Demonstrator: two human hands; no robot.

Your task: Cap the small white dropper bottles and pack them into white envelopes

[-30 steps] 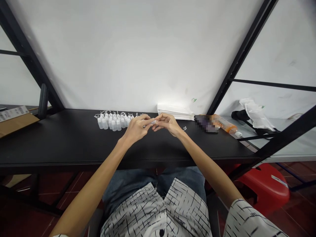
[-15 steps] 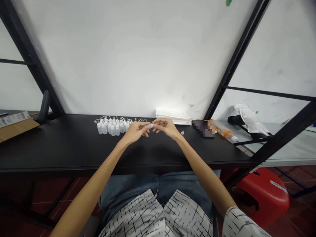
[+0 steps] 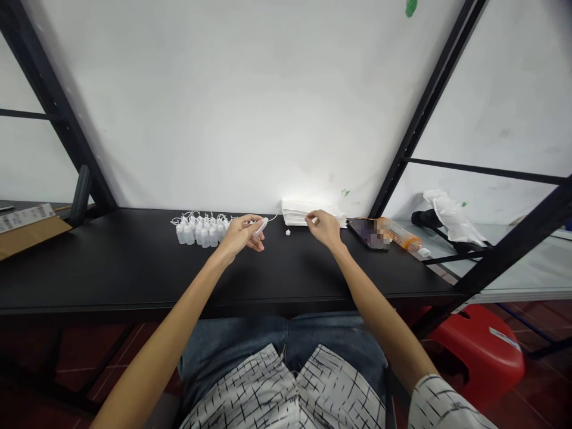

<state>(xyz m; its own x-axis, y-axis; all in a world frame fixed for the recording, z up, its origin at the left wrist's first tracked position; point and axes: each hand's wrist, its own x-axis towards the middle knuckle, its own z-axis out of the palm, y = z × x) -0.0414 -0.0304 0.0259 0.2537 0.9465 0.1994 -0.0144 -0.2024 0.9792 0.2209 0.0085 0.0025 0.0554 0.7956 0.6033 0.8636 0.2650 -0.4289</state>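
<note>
My left hand [image 3: 243,235] is closed around a small white squeeze bottle [image 3: 260,227], which lies tilted with its top toward the right. Just right of that hand, a small white cap [image 3: 288,232] rests on the black table. My right hand [image 3: 326,228] hovers at the front of a white stack of folded sheets [image 3: 304,210], thumb and fingers pinched together; whatever is between them is hidden. Left of my left hand stands a cluster of small translucent bottles [image 3: 201,231] with thin white tips and loops.
A dark phone [image 3: 367,233] and an orange-labelled bottle [image 3: 404,239] lie to the right, near the black frame post. A cardboard box [image 3: 33,229] sits at the far left. A red stool [image 3: 482,351] stands below right.
My hands have parted. The right one has moved right, off the bottle and toward the white stack, while the left keeps the bottle. The cap on the table now shows.
</note>
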